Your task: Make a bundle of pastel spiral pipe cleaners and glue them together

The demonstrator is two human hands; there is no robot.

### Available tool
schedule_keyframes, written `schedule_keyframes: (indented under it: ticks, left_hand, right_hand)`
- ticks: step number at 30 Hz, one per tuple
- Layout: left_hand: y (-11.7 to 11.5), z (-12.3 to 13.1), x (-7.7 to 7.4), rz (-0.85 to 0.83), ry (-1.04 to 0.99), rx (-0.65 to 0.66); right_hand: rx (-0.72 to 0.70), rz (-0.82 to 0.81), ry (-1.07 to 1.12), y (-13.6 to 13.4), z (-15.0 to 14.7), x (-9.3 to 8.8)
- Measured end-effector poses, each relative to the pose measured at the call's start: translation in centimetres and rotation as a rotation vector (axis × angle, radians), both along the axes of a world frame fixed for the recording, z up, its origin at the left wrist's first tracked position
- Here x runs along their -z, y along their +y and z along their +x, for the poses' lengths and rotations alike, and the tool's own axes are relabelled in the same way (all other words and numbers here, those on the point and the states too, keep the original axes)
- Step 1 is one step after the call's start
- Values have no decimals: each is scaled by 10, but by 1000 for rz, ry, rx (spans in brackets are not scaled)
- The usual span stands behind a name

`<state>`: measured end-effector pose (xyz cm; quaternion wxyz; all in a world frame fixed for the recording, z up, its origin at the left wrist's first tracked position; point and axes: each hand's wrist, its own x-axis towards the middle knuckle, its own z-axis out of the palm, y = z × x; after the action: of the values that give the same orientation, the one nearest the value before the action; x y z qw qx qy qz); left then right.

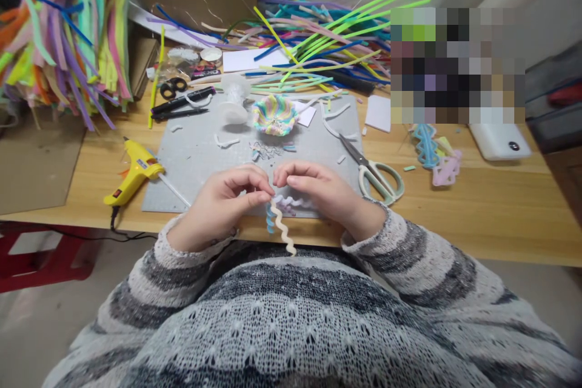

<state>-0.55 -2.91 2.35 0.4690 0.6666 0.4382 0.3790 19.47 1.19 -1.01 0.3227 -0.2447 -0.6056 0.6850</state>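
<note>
- Your grey-and-white striped knit sweater (291, 315) lies nearest the camera, its front just short of the wooden bench (454, 218).
- Just beyond it, over the bench's near edge, hang the things in hand: a cream wavy fuzzy strip (282, 227), a light blue wavy fuzzy strip (270, 218) and a lilac wavy fuzzy strip (291, 200), gathered at their upper ends.
- You seem to be at the gathering step, bringing those ends to one point and arranging the lengths around it.
- The next move appears to call for a steady pinch there, with light fingers on the other side so the waves are not pulled straight.
- Your left hand (231, 194) has its grip closed, thumb against forefinger, on the top of the cream strip where the others meet it.
- Your right hand (325, 191) curls just beside, thumb near the bent fingers; you cannot tell from here whether that grip has hold of anything. The lilac strip runs beneath it.
- Behind both hands, a pastel ruffled fuzzy bowl shape (274, 115) sits on the grey cutting mat (195, 151).
</note>
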Motion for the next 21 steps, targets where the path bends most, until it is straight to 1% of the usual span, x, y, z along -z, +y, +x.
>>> schedule_keyframes:
  ticks: [2, 4, 7, 10, 12, 15, 18, 21]
  left_hand:
    - [1, -2, 0, 57, 44, -7]
    - [1, -4, 1, 141, 98, -11]
    - [0, -5, 1, 294, 204, -13]
    - [0, -7, 0, 402, 270, 32]
    - [0, -8, -1, 446, 286, 57]
    - [0, -8, -2, 493, 317, 60]
    - [-2, -6, -3, 519, 350, 7]
    - [-4, -4, -2, 498, 351, -68]
  right_hand:
    - [36, 128, -38, 1, 1, -2]
    - [28, 255, -105, 0, 1, -5]
    - [19, 361, -158, -2, 0, -8]
    - [-14, 394, -185, -3, -1, -8]
    - [-38, 409, -207, -3, -1, -8]
    - [-48, 417, -207, -3, -1, -7]
    - [-29, 403, -188, -3, -1, -8]
    - [-8, 391, -171, -4, -1, -8]
